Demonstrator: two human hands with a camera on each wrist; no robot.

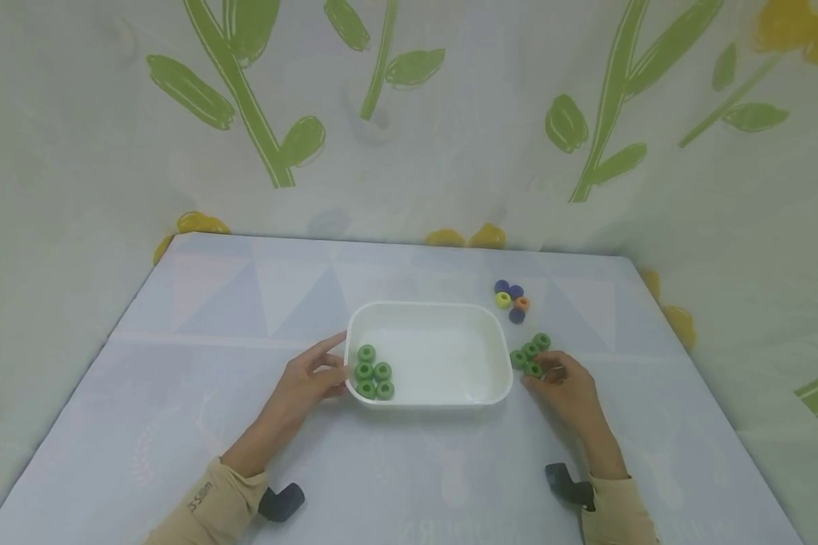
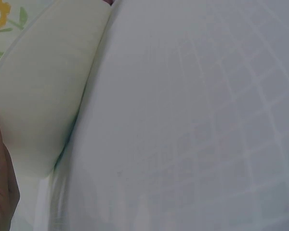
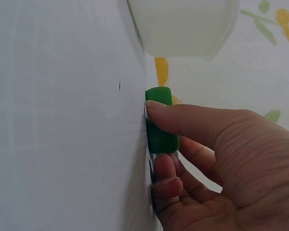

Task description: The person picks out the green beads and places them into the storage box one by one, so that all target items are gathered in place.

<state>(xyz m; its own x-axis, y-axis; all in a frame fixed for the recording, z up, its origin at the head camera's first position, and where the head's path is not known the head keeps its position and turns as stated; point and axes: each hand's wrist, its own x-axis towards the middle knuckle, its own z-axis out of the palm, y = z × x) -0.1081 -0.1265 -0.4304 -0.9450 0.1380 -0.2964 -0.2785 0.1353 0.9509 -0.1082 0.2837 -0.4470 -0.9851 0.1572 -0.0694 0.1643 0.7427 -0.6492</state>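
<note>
A white tray [image 1: 443,352] stands mid-table, with several green beads [image 1: 366,372] at its left end. At the tray's left side my left hand [image 1: 296,393] holds it, thumb at the rim; the left wrist view shows part of that hand [image 2: 1,183] against the tray's outer wall [image 2: 43,91]. To the right of the tray my right hand [image 1: 569,390] pinches a green bead [image 1: 532,369]. In the right wrist view, the thumb [image 3: 183,118] lies over green beads [image 3: 163,137]. More loose green beads [image 1: 531,350] lie just beyond those fingertips.
Behind the right hand lies a small cluster of blue beads [image 1: 516,291], a yellow bead [image 1: 502,300] and an orange bead [image 1: 522,303]. A leaf-patterned sheet [image 1: 450,151] rises behind the table's far edge. Black devices [image 1: 282,502] sit at both wrists.
</note>
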